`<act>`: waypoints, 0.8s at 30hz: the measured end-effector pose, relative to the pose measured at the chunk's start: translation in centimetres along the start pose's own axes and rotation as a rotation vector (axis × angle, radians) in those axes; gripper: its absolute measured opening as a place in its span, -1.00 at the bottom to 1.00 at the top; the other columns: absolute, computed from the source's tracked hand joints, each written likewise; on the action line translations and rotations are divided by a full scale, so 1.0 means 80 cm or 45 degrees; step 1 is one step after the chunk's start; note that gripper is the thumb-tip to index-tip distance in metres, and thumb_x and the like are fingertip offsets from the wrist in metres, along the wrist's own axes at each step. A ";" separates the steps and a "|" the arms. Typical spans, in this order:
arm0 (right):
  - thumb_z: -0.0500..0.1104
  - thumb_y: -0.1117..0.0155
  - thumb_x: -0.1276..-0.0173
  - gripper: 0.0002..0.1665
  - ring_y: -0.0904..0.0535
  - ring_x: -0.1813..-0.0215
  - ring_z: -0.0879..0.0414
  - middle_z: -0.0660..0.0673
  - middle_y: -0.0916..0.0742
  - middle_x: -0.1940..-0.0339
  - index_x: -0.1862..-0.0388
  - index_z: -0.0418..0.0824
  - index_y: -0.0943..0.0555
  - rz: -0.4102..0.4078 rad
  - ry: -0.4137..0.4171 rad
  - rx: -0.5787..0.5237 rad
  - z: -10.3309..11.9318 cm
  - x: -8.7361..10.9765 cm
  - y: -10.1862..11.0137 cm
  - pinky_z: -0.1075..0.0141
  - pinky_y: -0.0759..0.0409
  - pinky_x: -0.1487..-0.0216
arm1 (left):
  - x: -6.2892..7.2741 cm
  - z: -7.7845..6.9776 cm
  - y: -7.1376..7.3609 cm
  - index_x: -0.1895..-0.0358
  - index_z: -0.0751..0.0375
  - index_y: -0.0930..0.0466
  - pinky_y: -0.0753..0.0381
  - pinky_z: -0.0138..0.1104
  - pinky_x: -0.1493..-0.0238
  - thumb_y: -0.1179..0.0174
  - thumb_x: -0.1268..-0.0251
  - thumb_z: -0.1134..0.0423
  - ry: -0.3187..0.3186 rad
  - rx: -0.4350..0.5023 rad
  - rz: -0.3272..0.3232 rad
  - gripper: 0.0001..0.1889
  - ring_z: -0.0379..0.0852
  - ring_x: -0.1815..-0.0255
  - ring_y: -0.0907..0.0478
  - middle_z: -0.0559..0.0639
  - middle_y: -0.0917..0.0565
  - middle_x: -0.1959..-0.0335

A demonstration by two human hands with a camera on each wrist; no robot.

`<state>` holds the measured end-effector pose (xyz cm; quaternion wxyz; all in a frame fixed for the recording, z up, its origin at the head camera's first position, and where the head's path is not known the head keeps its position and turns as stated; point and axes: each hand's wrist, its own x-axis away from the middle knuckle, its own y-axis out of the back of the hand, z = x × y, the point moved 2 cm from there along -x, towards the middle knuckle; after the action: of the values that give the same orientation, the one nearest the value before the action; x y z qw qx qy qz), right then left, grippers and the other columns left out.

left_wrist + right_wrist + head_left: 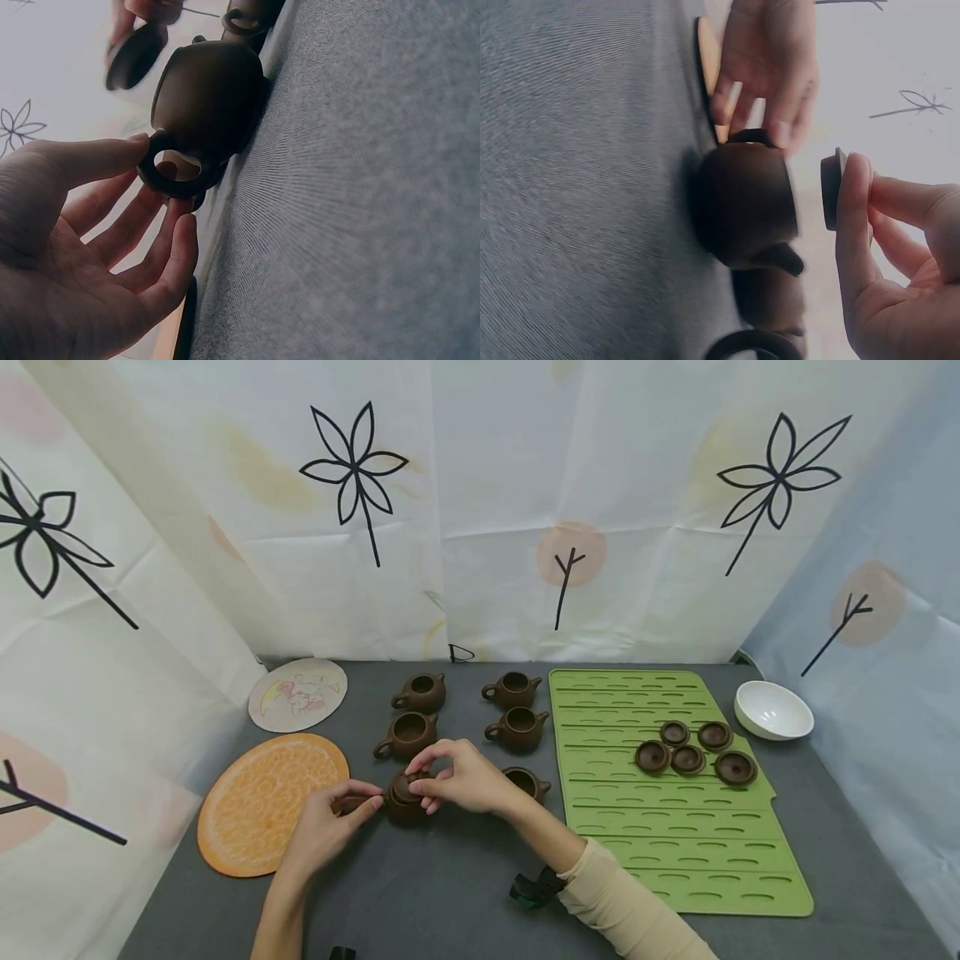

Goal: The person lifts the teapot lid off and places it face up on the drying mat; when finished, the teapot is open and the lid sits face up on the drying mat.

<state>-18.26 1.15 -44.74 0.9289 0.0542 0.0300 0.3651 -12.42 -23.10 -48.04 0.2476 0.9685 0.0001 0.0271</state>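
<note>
A small dark brown teapot [406, 814] stands on the grey table in front of me. My left hand [327, 823] pinches its ring handle [178, 184] between thumb and fingers, the other fingers loosely bent. My right hand [467, 779] holds a round brown lid [829, 192] by its top. In both wrist views the lid is apart from the teapot, a short way above its opening. The lid's knob is hidden by the fingers.
Open brown teapots stand behind and to the right, among them one [411, 733] and another [521, 728]. Several lids [687, 759] lie on a green mat [622, 810]. A white bowl [774, 710], an orange round mat [262, 802] and a pale disc [298, 695] flank the work.
</note>
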 end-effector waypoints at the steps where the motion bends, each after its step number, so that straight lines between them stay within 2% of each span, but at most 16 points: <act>1: -0.38 -0.42 -0.50 -0.72 -0.79 0.40 0.25 -0.30 -0.63 -0.03 -0.14 -0.40 -0.72 -0.002 0.007 -0.006 0.003 0.003 0.003 0.24 -0.85 0.19 | 0.000 0.000 0.000 0.01 0.16 -0.84 -0.65 -0.44 0.04 -0.45 -0.47 0.21 0.000 0.002 0.001 -0.84 -0.34 0.10 -0.77 0.09 -0.87 0.07; 6: -0.34 -0.43 -0.52 -0.73 -0.81 0.37 0.24 -0.24 -0.59 -0.05 -0.14 -0.38 -0.71 -0.015 0.019 -0.021 0.017 0.020 0.018 0.20 -0.86 0.16 | -0.001 0.001 -0.001 0.01 0.17 -0.84 -0.65 -0.46 0.05 -0.45 -0.47 0.21 -0.014 0.012 0.009 -0.84 -0.36 0.12 -0.77 0.09 -0.87 0.06; 11: -0.34 -0.42 -0.52 -0.73 -0.81 0.34 0.21 -0.27 -0.60 -0.10 -0.14 -0.36 -0.71 -0.033 0.033 -0.038 0.032 0.037 0.036 0.16 -0.87 0.14 | 0.000 0.002 -0.001 0.02 0.18 -0.84 -0.65 -0.47 0.05 -0.45 -0.47 0.24 -0.034 0.021 0.012 -0.85 -0.39 0.12 -0.77 0.11 -0.87 0.06; 14: -0.36 -0.41 -0.52 -0.72 -0.81 0.33 0.22 -0.34 -0.60 -0.15 -0.15 -0.38 -0.70 -0.062 0.063 -0.017 0.041 0.049 0.049 0.05 -0.87 0.13 | 0.001 0.002 0.000 0.02 0.19 -0.84 -0.65 -0.47 0.05 -0.45 -0.47 0.25 -0.029 0.028 0.014 -0.85 -0.40 0.12 -0.77 0.12 -0.87 0.05; 19: -0.42 -0.38 -0.52 -0.72 -0.82 0.29 0.18 -0.38 -0.54 -0.21 -0.15 -0.46 -0.67 -0.133 0.142 -0.018 0.046 0.071 0.078 0.08 -0.87 0.14 | 0.001 0.001 0.000 0.01 0.18 -0.84 -0.64 -0.47 0.05 -0.45 -0.47 0.23 -0.016 0.026 0.014 -0.84 -0.39 0.11 -0.77 0.12 -0.87 0.04; 21: -0.42 -0.37 -0.52 -0.71 -0.81 0.27 0.16 -0.41 -0.51 -0.28 -0.16 -0.48 -0.65 -0.156 0.150 -0.038 0.046 0.081 0.091 0.14 -0.87 0.15 | 0.000 0.001 0.000 0.01 0.17 -0.84 -0.64 -0.47 0.05 -0.45 -0.47 0.22 -0.016 0.023 0.013 -0.84 -0.40 0.11 -0.77 0.11 -0.87 0.04; 24: -0.38 -0.37 -0.54 -0.68 -0.78 0.26 0.17 -0.48 -0.48 -0.44 -0.19 -0.49 -0.62 -0.198 0.119 -0.040 0.043 0.099 0.113 0.10 -0.87 0.13 | 0.001 0.001 -0.001 0.01 0.17 -0.84 -0.64 -0.47 0.04 -0.45 -0.47 0.22 -0.022 0.018 0.012 -0.84 -0.41 0.11 -0.76 0.10 -0.87 0.05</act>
<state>-18.24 12.84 -40.35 0.9527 0.0203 0.0717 0.2945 -12.37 -23.11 -48.15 0.2408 0.9704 -0.0064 0.0199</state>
